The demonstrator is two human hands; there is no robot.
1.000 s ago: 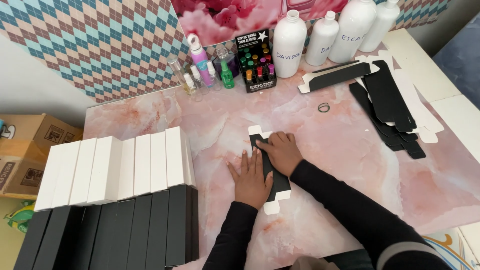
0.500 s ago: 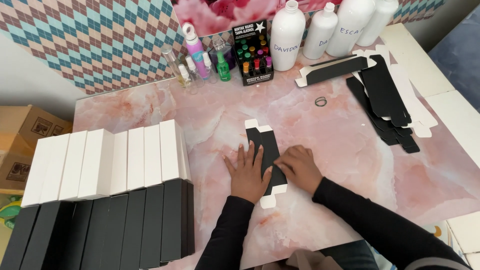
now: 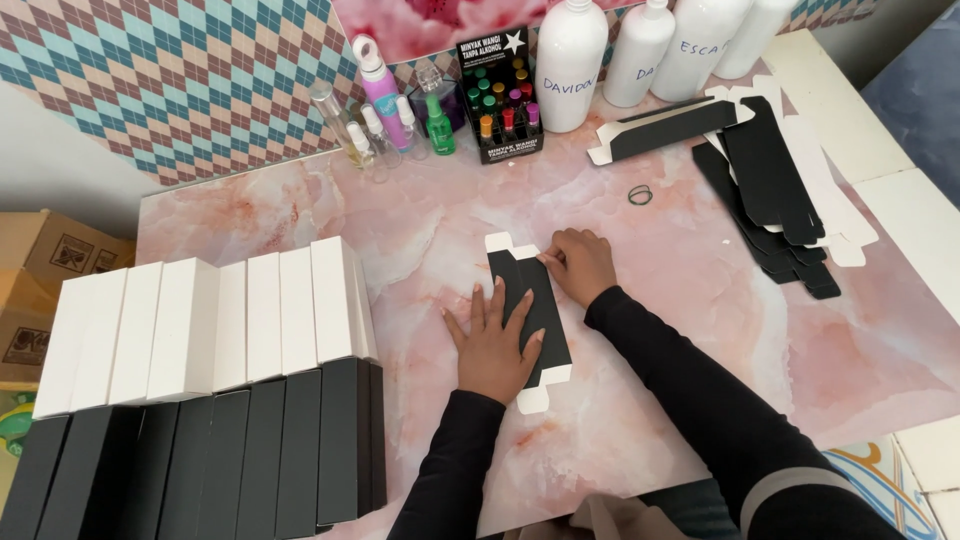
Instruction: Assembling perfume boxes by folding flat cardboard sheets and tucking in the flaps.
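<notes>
On the pink marble tabletop point(image 3: 700, 330), mid-table, a flat black carton blank point(image 3: 545, 320) with white end tabs lies lengthwise in front of you. Your left hand point(image 3: 495, 345) is spread wide, palm down, fingers pressing on the blank's near half. Your right hand point(image 3: 580, 265) is curled narrow, fingertips pinching the blank's far right edge. Left of you, rows of upright folded boxes: white boxes point(image 3: 210, 315) behind, black boxes point(image 3: 200, 460) nearer. Far right, a loose stack of flat blanks point(image 3: 775, 200). A small rubber band point(image 3: 640, 195) lies near it. White bottles point(image 3: 570, 65) and small spray bottles point(image 3: 380, 115) line the back edge.
</notes>
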